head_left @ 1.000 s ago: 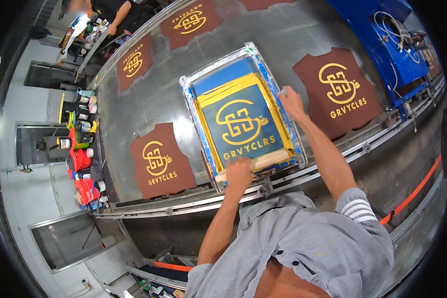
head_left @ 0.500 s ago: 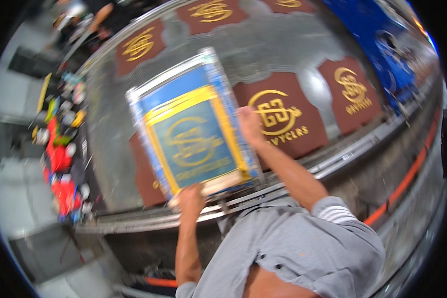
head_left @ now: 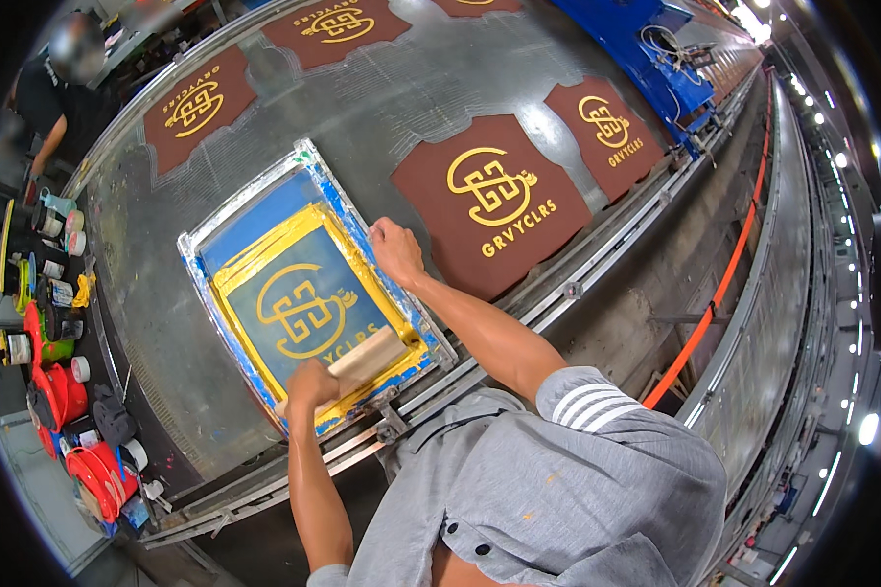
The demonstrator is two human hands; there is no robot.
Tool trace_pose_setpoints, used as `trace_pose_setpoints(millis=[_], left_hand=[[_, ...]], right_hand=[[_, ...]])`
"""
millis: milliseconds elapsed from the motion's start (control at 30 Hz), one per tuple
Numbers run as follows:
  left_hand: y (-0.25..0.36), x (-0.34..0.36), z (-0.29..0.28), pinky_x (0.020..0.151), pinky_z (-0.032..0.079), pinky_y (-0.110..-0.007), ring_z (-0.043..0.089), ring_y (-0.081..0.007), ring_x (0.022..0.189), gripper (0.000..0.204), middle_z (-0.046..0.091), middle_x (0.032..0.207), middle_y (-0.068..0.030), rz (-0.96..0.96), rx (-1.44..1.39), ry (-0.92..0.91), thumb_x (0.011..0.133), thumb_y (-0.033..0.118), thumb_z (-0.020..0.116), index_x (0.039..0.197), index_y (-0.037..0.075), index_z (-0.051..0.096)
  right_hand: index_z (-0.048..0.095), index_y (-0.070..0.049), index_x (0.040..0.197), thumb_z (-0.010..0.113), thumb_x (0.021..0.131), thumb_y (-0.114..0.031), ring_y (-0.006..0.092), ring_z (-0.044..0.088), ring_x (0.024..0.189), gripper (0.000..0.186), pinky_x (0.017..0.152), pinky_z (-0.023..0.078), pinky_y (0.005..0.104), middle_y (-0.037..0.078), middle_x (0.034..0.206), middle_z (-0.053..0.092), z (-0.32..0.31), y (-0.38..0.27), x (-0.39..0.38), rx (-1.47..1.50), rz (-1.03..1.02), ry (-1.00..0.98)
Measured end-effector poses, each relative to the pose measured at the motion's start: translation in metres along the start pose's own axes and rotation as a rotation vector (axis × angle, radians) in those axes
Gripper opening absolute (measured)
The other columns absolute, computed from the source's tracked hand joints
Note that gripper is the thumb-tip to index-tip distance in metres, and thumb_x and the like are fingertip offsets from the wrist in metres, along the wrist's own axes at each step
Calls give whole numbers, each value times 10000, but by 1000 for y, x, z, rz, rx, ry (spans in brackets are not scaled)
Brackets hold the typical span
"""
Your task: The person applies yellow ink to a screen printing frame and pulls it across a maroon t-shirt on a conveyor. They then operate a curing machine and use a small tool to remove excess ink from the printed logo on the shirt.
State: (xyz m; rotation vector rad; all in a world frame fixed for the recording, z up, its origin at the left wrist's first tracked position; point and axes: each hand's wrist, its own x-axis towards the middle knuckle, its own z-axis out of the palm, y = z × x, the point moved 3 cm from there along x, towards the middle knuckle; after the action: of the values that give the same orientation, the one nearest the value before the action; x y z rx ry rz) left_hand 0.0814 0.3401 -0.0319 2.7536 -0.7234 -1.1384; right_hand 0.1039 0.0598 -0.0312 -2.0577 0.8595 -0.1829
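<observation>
Your inking stroke looks in hand, with your left hand (head_left: 311,384) clutching the wooden squeegee (head_left: 368,359) at the near end of the screen (head_left: 282,286) on the desk (head_left: 147,303) and your right hand (head_left: 397,252) curled at the screen's right edge, grip unclear, so next calls for even pressure.

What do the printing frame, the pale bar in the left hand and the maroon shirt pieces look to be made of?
Frame: probably metal, silvery and shiny at its far end.
Bar: likely smooth wood, judging by its pale tan colour.
Shirt pieces: apparently matt fabric, lying flat without shine.
</observation>
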Motion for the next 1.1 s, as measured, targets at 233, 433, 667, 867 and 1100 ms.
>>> trace_pose_setpoints(millis=[233, 433, 667, 867, 1100], left_hand=[[-47, 43, -31, 748, 511, -369, 676, -306, 740, 411, 709, 815, -187, -14, -257, -514, 476, 182, 813, 824, -17, 724], [-12, 33, -108, 764, 531, -459, 673, -392, 839, 239, 692, 860, -229, 17, -44, 222, 657, 166, 666, 857, 64, 747], [-84, 83, -178, 736, 551, -433, 682, -360, 784, 234, 694, 812, -198, -38, 26, 476, 687, 195, 698, 899, 118, 758], [-102, 103, -182, 668, 534, -435, 676, -359, 719, 194, 681, 759, -195, -13, 0, 500, 700, 98, 634, 850, 102, 757], [-88, 66, -153, 638, 536, -424, 675, -345, 707, 329, 694, 787, -151, 6, -25, 507, 690, 63, 642, 975, 174, 763]], right_hand=[[655, -72, 1056, 514, 950, -329, 420, 598, 961, 312, 811, 485, 538, 186, 1139, 600, 4, -18, -5, -363, -319, 109], [697, -77, 1037, 669, 793, -220, 348, 651, 938, 283, 793, 516, 466, 184, 984, 671, 19, -113, -39, -564, -706, -896], [728, -50, 839, 634, 716, -125, 360, 687, 766, 172, 652, 547, 442, 186, 812, 694, 93, -154, 49, -772, -883, -613], [719, -29, 892, 618, 721, -66, 346, 682, 784, 202, 665, 546, 429, 172, 835, 695, 110, -155, 59, -774, -837, -633], [698, -22, 879, 657, 675, -16, 305, 668, 801, 208, 676, 547, 400, 121, 838, 658, 94, -142, 20, -703, -888, -609]])
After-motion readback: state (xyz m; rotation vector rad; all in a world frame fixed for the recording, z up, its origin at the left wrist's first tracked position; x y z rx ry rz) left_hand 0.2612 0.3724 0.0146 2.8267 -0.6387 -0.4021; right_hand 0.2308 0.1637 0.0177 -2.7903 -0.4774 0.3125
